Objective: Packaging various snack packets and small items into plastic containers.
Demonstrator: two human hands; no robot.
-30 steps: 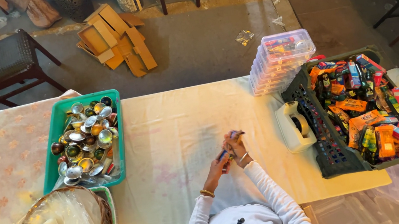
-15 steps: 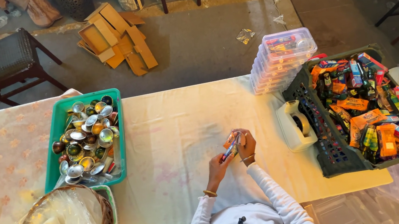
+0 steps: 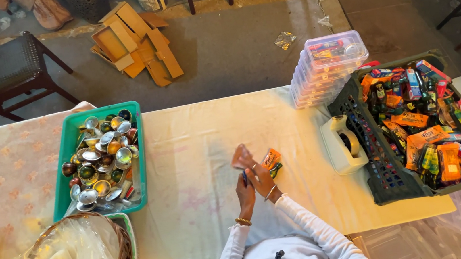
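While seated at the cloth-covered table (image 3: 198, 150), both hands meet at lower centre of the frame: left hand (image 3: 243, 187) closed on a small dark piece hard to make out, right hand (image 3: 260, 177) pinching an orange packet (image 3: 271, 159), blurred at its upper edge. Green tray (image 3: 73, 143) of shiny capsules at centre left; dark crate (image 3: 381, 158) of bright packets at right, clear lidded boxes (image 3: 327, 66) stacked above it. Possible slip: packet held only by fingertips, liable to drop onto the cloth if the pinch loosens mid-handling.
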